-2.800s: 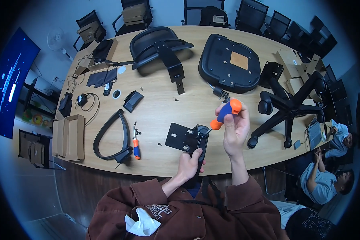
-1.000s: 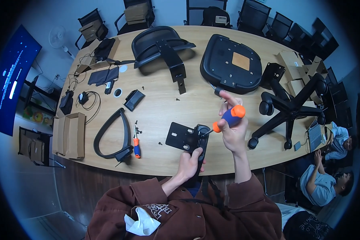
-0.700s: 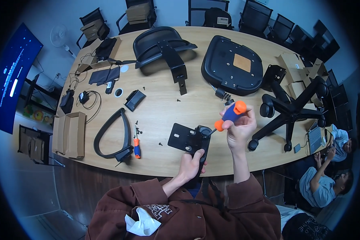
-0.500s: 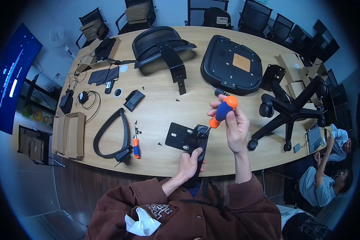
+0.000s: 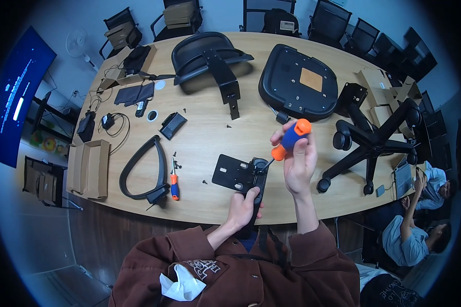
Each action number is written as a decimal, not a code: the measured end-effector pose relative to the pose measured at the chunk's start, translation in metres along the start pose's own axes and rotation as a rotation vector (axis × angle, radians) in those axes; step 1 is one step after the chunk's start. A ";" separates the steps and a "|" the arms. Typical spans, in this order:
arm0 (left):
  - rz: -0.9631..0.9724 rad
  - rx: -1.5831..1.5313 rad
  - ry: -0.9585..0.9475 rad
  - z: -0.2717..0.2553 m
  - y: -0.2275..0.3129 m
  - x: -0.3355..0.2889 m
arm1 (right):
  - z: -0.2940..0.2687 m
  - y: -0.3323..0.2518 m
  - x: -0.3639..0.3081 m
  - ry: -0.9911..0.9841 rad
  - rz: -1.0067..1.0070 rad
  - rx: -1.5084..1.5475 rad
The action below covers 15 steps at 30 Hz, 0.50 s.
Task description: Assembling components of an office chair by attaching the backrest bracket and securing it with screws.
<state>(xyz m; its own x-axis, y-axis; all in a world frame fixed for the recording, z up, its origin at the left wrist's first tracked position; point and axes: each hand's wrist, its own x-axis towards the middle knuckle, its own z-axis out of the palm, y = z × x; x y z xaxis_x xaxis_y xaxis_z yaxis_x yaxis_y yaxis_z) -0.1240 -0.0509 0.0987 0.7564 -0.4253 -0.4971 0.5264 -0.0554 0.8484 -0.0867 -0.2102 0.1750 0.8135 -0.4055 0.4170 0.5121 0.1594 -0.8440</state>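
Observation:
My left hand is closed round a black chair armrest near the front edge of the table. A flat slotted metal plate juts to the left from that part. In my right hand is a screwdriver with an orange and blue handle, held tilted. Its shaft slants down to the left, and the tip meets the joint beside the plate; the screw head there is too small to make out. The armrest's lower end is hidden by my left hand and sleeve.
To the left lie a looped armrest, a second screwdriver, loose screws and a black bracket. Beyond are a chair backrest and a seat. A wheeled base stands right. Two people sit at far right.
My right hand and the screwdriver handle have shifted slightly up and right, with the handle turned a little. My left hand keeps its hold on the armrest.

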 end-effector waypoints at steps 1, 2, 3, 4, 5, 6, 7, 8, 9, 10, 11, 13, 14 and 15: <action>0.000 -0.028 0.010 0.000 0.000 0.001 | -0.001 -0.003 0.001 -0.029 0.076 0.000; 0.001 -0.056 0.021 0.000 -0.001 0.001 | -0.001 -0.004 0.001 -0.030 0.075 0.000; 0.002 -0.057 0.021 -0.001 -0.001 0.003 | 0.000 -0.005 0.001 -0.049 0.098 -0.006; 0.001 -0.061 0.017 -0.001 -0.002 0.003 | -0.001 -0.006 0.000 -0.067 0.122 -0.014; 0.001 -0.065 0.015 -0.001 -0.002 0.003 | 0.000 -0.006 0.000 -0.066 0.122 -0.014; 0.001 -0.065 0.014 0.000 -0.002 0.002 | 0.001 -0.006 0.001 -0.093 0.149 0.046; -0.001 -0.047 0.013 0.000 -0.002 0.002 | 0.003 -0.005 0.002 -0.120 0.176 0.107; -0.002 -0.030 0.011 0.001 -0.001 0.002 | 0.006 -0.006 0.004 -0.120 0.175 0.106; -0.001 -0.030 0.011 0.001 -0.001 0.002 | 0.010 -0.008 0.007 -0.136 0.155 0.217; -0.008 -0.028 0.010 0.001 -0.001 0.001 | 0.014 -0.008 0.009 -0.153 0.135 0.329; -0.014 -0.026 0.009 0.001 -0.001 0.001 | 0.016 -0.007 0.010 -0.153 0.136 0.329; -0.003 -0.016 0.016 0.001 0.001 0.001 | 0.019 0.000 0.011 -0.098 -0.048 0.092; 0.007 -0.007 0.022 0.000 0.002 0.001 | 0.010 0.007 0.010 -0.025 0.064 0.062; 0.011 -0.007 0.023 0.000 0.002 0.002 | 0.006 0.008 0.010 -0.027 0.062 0.063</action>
<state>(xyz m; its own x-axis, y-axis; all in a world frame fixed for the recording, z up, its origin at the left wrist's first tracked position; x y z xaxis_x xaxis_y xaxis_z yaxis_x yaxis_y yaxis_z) -0.1216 -0.0518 0.0993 0.7704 -0.4053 -0.4921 0.5210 -0.0446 0.8524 -0.0733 -0.2074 0.1747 0.8509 -0.3686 0.3744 0.4761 0.2396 -0.8461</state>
